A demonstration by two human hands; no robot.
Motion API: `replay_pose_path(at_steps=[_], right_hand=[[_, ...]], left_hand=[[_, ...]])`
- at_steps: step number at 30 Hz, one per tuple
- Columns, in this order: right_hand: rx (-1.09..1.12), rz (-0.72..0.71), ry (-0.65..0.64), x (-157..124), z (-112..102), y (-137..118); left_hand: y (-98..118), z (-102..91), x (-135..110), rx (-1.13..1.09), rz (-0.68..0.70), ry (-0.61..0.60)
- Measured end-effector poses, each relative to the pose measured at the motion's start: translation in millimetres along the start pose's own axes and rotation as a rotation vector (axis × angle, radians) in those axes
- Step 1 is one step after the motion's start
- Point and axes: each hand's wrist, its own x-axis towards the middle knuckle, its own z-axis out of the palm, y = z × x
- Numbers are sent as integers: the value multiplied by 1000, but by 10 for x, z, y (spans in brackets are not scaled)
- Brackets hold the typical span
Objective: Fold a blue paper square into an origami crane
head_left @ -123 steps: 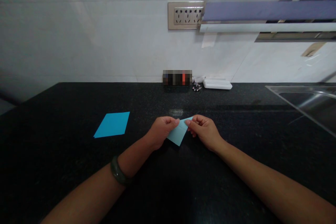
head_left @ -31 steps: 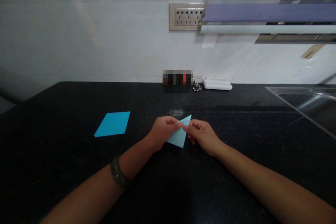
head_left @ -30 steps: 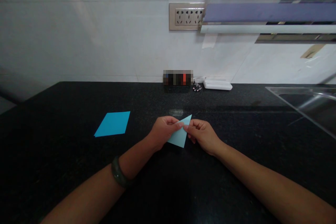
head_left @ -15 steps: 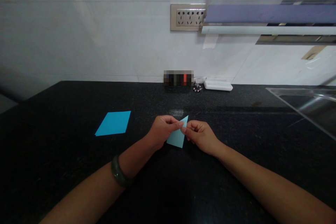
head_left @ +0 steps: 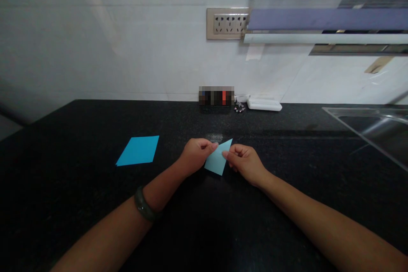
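Observation:
A small folded light-blue paper (head_left: 217, 160) is held just above the black counter (head_left: 223, 221) at the centre. My left hand (head_left: 196, 155) pinches its left edge between thumb and fingers. My right hand (head_left: 244, 162) pinches its right edge, fingers curled. The paper shows a triangular shape with one tip pointing up and to the right. A second, brighter blue flat paper sheet (head_left: 138, 150) lies on the counter to the left, untouched. A dark bangle (head_left: 143, 209) is on my left wrist.
A white tiled wall with a socket strip (head_left: 227, 23) stands behind the counter. A white flat case (head_left: 264, 103) and a small dark object (head_left: 216, 95) lie at the wall. A steel sink (head_left: 372, 125) is at the right. A shelf (head_left: 325, 25) hangs overhead right.
Both hands keep pinching the folded paper, shifting it slightly. Its upper tip narrowed half a second ago and now spreads wider to the right again. The flat sheet has not moved.

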Motion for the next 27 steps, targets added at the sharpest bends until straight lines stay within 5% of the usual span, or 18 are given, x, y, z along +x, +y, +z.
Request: replay_pose_path(at_steps=[6, 27], right_hand=[[102, 35, 75, 16, -8, 26], [73, 57, 56, 15, 0, 46]], left_hand=[[-9, 22, -11, -162, -5, -50], [-62, 35, 22, -171, -51, -69]])
